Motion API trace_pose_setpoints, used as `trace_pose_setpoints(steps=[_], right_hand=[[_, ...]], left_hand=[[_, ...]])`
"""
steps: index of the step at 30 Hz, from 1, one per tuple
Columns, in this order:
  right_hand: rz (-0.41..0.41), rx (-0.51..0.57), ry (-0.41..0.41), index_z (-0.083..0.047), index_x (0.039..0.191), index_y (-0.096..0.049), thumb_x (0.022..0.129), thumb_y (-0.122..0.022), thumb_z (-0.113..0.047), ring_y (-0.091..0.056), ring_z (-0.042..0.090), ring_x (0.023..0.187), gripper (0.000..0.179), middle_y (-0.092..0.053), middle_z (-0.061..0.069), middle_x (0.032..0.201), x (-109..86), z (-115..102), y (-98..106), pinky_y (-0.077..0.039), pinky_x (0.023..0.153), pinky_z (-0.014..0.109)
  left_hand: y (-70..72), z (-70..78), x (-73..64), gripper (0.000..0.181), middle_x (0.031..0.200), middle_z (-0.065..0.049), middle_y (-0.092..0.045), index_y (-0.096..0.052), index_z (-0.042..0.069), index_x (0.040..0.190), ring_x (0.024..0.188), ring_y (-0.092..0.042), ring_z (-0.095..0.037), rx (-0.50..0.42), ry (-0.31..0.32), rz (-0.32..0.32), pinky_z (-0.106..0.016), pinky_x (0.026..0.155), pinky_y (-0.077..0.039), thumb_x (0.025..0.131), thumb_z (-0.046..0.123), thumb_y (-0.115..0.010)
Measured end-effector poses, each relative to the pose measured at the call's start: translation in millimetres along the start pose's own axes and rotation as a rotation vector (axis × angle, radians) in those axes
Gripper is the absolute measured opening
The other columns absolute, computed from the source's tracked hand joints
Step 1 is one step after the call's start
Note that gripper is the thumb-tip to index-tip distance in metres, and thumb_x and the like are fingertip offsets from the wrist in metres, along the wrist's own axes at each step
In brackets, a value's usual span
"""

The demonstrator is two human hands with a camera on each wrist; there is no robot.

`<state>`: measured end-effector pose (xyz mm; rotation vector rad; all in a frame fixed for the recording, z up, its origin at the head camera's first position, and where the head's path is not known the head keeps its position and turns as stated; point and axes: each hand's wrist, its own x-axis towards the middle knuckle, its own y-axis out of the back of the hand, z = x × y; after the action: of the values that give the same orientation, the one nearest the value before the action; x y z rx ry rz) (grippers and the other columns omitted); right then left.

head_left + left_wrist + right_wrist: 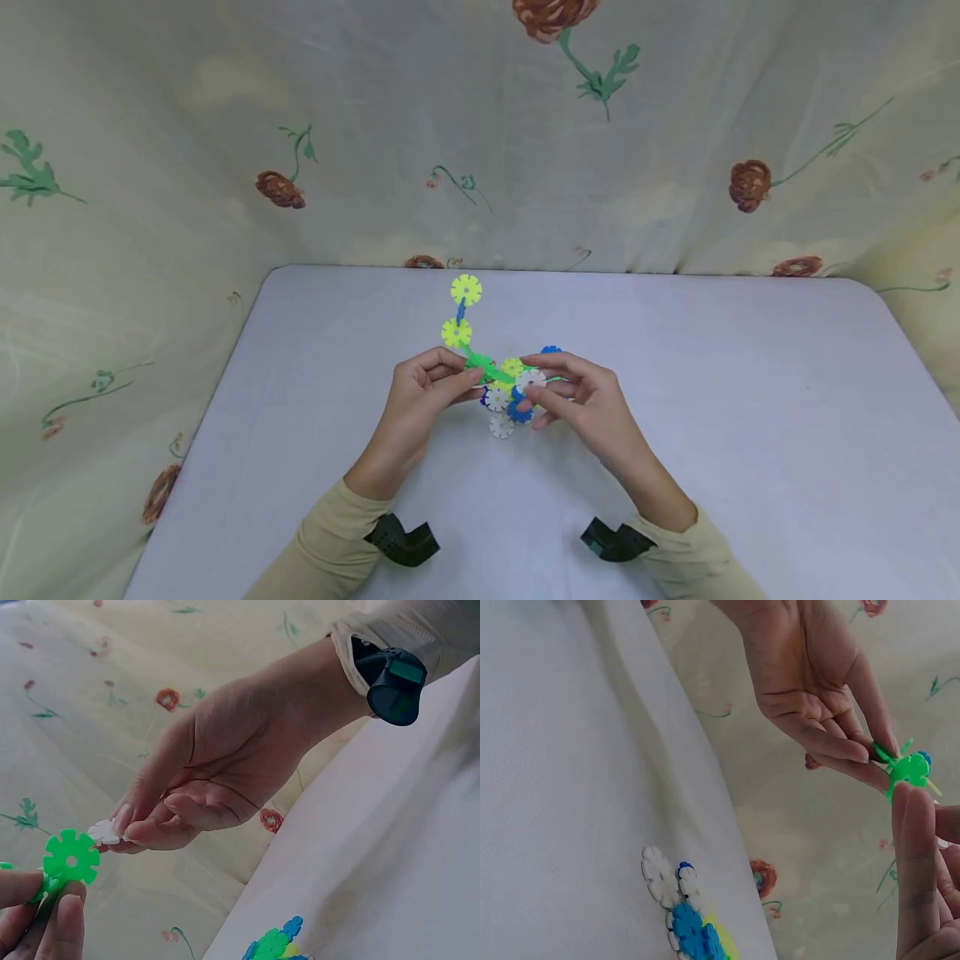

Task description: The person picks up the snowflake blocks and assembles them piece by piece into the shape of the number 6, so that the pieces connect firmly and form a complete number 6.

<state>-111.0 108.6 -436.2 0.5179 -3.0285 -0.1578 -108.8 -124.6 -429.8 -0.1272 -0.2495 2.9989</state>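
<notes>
My left hand (429, 387) pinches a chain of notched plastic snowflake discs by its green discs (480, 363). From there the chain runs upward through a yellow disc (456, 332) and a blue one to another yellow disc (467, 290) at the end. Between thumb and fingers, my right hand (588, 398) pinches a white disc (105, 831). Its edge comes right up to the green disc (71, 856) at the chain's near end. Below the hands lies a small pile of loose discs, among them a blue disc (687, 921) and a white disc (658, 876).
The pile sits on a table with a white cover (750, 417). A flower-patterned curtain (375, 125) hangs behind the table and along its sides. Dark curved wrist devices (405, 542) stick out from both sleeves over the table's near part.
</notes>
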Motion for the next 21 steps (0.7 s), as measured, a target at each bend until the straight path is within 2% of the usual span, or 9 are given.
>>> trace_pose_setpoints(steps=[4,10,14,16,21], right_hand=[[0.053,0.057,-0.047,0.002,0.123,-0.065,0.097,-0.072,-0.012,-0.079,0.023,0.083,0.030,-0.075,0.020,0.105,0.4,0.4,0.0,-0.066,0.068,0.038],[0.047,0.104,-0.065,0.004,0.111,-0.063,0.098,-0.071,-0.012,-0.080,0.023,0.085,0.022,-0.075,0.004,0.104,0.7,1.4,-3.1,-0.066,0.072,0.038],[0.087,0.107,-0.066,0.004,0.107,-0.064,0.096,-0.074,-0.009,-0.079,0.017,0.081,0.021,-0.076,-0.003,0.094,0.4,1.7,-5.5,-0.066,0.070,0.036],[0.112,0.105,-0.071,0.005,0.105,-0.064,0.094,-0.076,-0.009,-0.079,0.016,0.079,0.021,-0.077,-0.004,0.089,0.2,2.1,-6.3,-0.066,0.069,0.035],[0.131,0.108,-0.081,0.004,0.099,-0.067,0.092,-0.078,-0.011,-0.080,0.021,0.080,0.020,-0.080,-0.003,0.083,0.1,3.1,-7.7,-0.065,0.066,0.035]], left_hand=[[-0.7,-0.4,-0.6,0.014,0.091,-0.001,-0.074,-0.064,-0.007,0.101,0.083,-0.075,-0.016,-0.009,0.002,0.000,-0.033,0.085,-0.064,0.095,0.004,-0.071],[-2.0,-1.8,-0.6,0.016,0.093,-0.004,-0.073,-0.067,-0.009,0.102,0.085,-0.075,-0.017,-0.011,0.011,0.000,-0.034,0.086,-0.064,0.093,0.003,-0.073],[-2.0,-1.9,-0.5,0.015,0.092,-0.005,-0.074,-0.068,-0.007,0.101,0.087,-0.077,-0.022,-0.003,0.022,0.000,-0.035,0.086,-0.064,0.094,0.005,-0.074],[-1.4,-1.9,-0.1,0.015,0.093,-0.009,-0.075,-0.068,-0.006,0.101,0.089,-0.078,-0.027,0.005,0.028,-0.014,-0.036,0.085,-0.065,0.095,0.006,-0.073],[0.9,-0.1,0.5,0.015,0.100,-0.028,-0.075,-0.066,-0.006,0.102,0.095,-0.078,-0.039,0.038,0.028,-0.047,-0.037,0.084,-0.065,0.096,0.006,-0.072]])
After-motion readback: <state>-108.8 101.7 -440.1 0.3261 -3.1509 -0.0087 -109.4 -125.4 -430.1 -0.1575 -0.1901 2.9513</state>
